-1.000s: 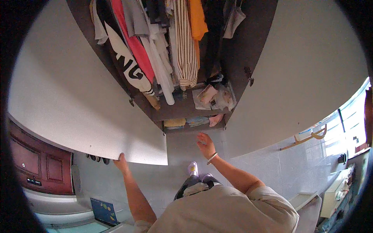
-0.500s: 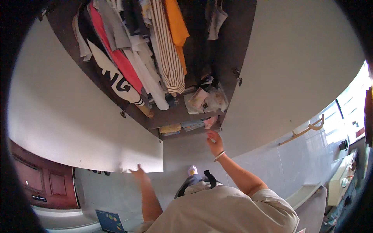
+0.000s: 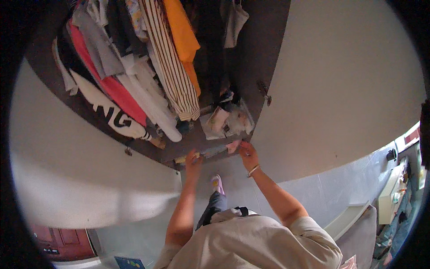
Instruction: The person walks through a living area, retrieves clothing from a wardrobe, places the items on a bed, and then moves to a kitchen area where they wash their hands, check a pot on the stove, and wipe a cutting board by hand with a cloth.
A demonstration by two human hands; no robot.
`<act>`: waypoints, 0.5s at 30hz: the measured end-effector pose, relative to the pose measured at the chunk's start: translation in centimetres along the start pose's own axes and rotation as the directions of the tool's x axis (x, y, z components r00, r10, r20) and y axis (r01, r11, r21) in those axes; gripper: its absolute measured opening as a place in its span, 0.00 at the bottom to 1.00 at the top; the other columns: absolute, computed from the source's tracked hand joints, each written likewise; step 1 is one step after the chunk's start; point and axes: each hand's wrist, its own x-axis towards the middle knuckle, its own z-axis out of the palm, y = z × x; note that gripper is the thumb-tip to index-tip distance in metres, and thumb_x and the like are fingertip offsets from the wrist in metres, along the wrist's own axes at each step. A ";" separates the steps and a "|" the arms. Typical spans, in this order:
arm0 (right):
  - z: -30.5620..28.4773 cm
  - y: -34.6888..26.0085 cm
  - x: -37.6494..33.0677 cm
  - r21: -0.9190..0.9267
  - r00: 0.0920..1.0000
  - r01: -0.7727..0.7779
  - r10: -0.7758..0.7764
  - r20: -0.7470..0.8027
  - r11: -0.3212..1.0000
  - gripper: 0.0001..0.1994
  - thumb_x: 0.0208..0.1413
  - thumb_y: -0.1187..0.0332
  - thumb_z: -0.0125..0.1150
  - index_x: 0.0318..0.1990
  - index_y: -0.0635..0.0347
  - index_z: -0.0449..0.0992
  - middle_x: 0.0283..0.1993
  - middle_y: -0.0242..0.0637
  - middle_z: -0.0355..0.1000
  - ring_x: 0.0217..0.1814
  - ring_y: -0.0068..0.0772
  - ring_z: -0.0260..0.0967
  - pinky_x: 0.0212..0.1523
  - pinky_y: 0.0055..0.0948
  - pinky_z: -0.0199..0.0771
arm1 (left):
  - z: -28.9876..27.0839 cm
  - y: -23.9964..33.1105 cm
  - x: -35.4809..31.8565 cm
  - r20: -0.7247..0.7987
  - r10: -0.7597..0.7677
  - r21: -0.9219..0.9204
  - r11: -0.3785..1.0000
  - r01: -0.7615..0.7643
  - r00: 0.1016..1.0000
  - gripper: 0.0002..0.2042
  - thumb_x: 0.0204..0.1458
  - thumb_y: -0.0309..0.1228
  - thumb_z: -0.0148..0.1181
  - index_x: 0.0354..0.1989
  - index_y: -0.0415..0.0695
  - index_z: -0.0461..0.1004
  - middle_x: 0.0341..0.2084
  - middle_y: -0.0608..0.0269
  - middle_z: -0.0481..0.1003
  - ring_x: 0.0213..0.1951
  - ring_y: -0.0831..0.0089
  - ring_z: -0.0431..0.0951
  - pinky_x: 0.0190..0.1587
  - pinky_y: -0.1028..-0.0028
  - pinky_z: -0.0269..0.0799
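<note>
My left hand (image 3: 193, 163) is raised at the left part of the low wardrobe shelf, its fingers apart and somewhat blurred. Beside it lies folded yellow cloth (image 3: 180, 159), partly hidden. At the shelf's right end, my right hand (image 3: 249, 157), with a bracelet on the wrist, has thumb and fingers apart. Folded pink cloth (image 3: 232, 146) is right by its fingertips; whether they touch I cannot tell. Between the hands sits folded blue cloth (image 3: 214, 151).
Above hang a striped garment (image 3: 172, 67), an orange one (image 3: 182, 31) and several others. Plastic-wrapped items (image 3: 230, 122) rest on the upper shelf board. Open wardrobe doors stand at left (image 3: 80, 170) and right (image 3: 340, 89). My foot in a light shoe (image 3: 217, 184) is on the tiled floor.
My left hand has moved up and right, from beside the left door to the low shelf. My right hand has risen slightly toward the pink cloth. My body and view have come nearer the wardrobe.
</note>
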 end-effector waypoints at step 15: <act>10.6 -25.3 28.7 -0.155 0.687 0.619 -0.627 -0.367 0.770 0.24 0.41 0.74 0.60 0.49 0.64 0.63 0.46 0.43 0.66 0.49 0.33 0.62 0.50 0.27 0.60 | 14.1 22.5 22.9 0.321 0.632 0.210 0.679 -0.704 0.705 0.28 0.41 0.27 0.56 0.55 0.47 0.57 0.52 0.46 0.58 0.54 0.51 0.57 0.55 0.63 0.55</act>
